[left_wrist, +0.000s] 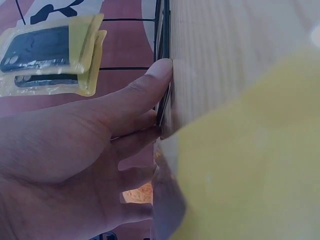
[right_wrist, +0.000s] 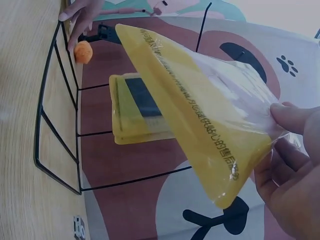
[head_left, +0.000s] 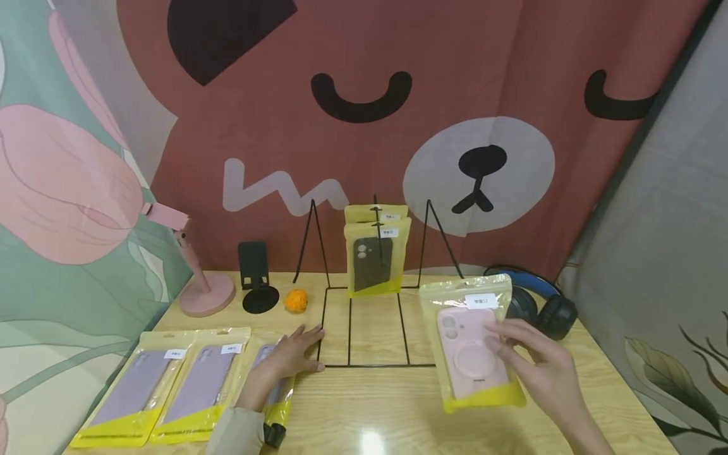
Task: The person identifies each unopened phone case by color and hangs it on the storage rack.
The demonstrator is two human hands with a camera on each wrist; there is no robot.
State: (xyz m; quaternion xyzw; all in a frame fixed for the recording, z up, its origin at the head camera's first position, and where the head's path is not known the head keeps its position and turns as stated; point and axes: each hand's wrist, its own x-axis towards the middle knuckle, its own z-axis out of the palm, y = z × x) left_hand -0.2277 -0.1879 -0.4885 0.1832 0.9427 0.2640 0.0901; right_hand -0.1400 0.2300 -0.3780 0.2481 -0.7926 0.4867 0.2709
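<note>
My right hand (head_left: 540,360) holds a clear-and-yellow pouch (right_wrist: 190,120) by its right side, thumb on the front. Inside is a pink phone case (head_left: 466,347) with a ring on its back; the pouch is upright in the air at the right of a black wire display rack (head_left: 375,365). My left hand (head_left: 290,355) rests at the rack's left front corner, its fairly straight fingers and thumb touching the wire base. Dark phone cases in yellow pouches (head_left: 372,265) hang on the rack's middle hook, one behind another.
Three pouches with purple phone cases (head_left: 196,385) lie at the left, one partly under my left forearm. Behind them stand a pink lamp (head_left: 207,294), a black phone stand (head_left: 258,278) and an orange ball (head_left: 296,301). Headphones (head_left: 554,316) lie behind the right hand.
</note>
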